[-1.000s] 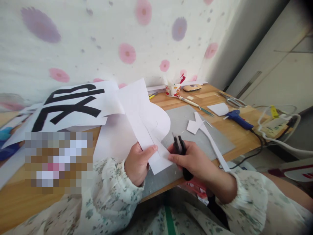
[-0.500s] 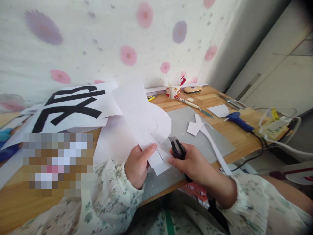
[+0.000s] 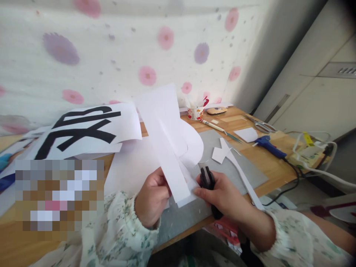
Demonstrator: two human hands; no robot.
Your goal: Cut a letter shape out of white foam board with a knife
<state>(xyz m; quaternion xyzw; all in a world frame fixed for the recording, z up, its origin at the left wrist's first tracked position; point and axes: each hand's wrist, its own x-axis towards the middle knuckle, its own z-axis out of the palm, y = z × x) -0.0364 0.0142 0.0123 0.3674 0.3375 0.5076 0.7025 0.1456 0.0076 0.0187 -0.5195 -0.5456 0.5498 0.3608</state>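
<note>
My left hand (image 3: 152,198) is closed on the left edge of a white sheet (image 3: 164,111), fingers curled beneath it. A long straight strip (image 3: 169,163) of this sheet stands raised along a slit, apart from the part with the curved cut (image 3: 191,144). In my right hand (image 3: 222,191) is a black utility knife (image 3: 207,178), its grey blade pointing away from me and blurred. Thumb and fingers of this hand also lie by the sheet's lower right edge; whether they pinch it I cannot tell. Under the sheet lies a grey cutting mat (image 3: 183,222).
Paper with black characters (image 3: 94,129) lies left. White offcuts (image 3: 221,154) rest on the mat. Beyond are a paper cup (image 3: 196,112), a mouse (image 3: 217,111), a craft knife (image 3: 214,125), scissors (image 3: 264,127) and a blue glue gun (image 3: 269,146) with its cord.
The strip has come up along the slit and shifted over the sheet's lower part. My left thumb has left the sheet's top face. The right hand still holds the knife, slightly lower in view.
</note>
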